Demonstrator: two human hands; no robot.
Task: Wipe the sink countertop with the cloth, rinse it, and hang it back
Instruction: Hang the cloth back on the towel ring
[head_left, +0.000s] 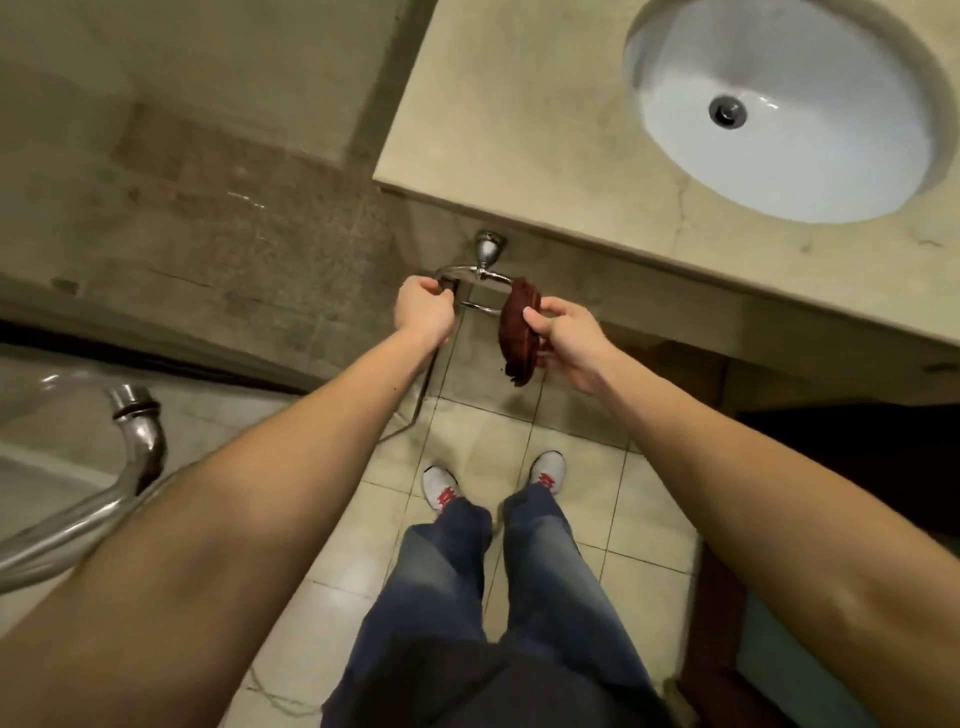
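A dark red cloth (517, 332) hangs over the right side of a chrome towel ring (480, 278) fixed to the front face of the counter. My right hand (563, 338) is shut on the cloth, thumb on its near side. My left hand (423, 309) grips the left side of the ring. Above lies the beige stone countertop (519, 119) with a white oval sink (779, 109) set into it at the upper right.
A chrome grab rail (124, 457) and the edge of a tub (47, 395) sit at the lower left. Beige floor tiles (597, 499) lie below, with my legs and white shoes standing on them. A dark opening (852, 431) lies under the counter at right.
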